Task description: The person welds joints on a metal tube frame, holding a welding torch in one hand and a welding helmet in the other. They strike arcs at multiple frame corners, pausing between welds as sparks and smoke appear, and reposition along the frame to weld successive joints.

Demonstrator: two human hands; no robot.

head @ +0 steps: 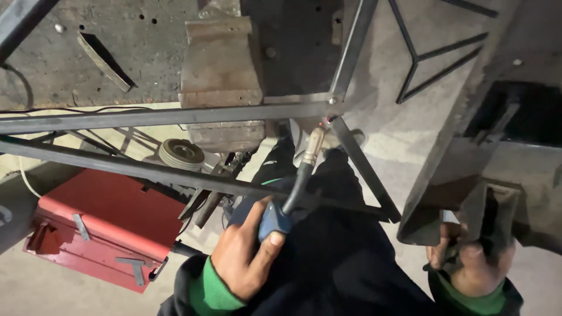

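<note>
Welding torch (293,196), blue-handled with brass nozzle, gripped by left hand (246,254).

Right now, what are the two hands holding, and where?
Left hand holds the welding torch by its blue handle. Right hand grips a dark welding shield at its bottom.

We note a welding torch (290,202) with a blue grip, black neck and brass-coloured nozzle, a small red glow at its tip. The left hand (243,254) and right hand (471,266) both show bright green cuffs under dark navy sleeves. The steel frame (175,117) reads dull grey — bare, unpainted. We record a red metal box (108,225) with grey latches, and a rust-brown block (221,64) on a stained grey table (70,52).
</note>
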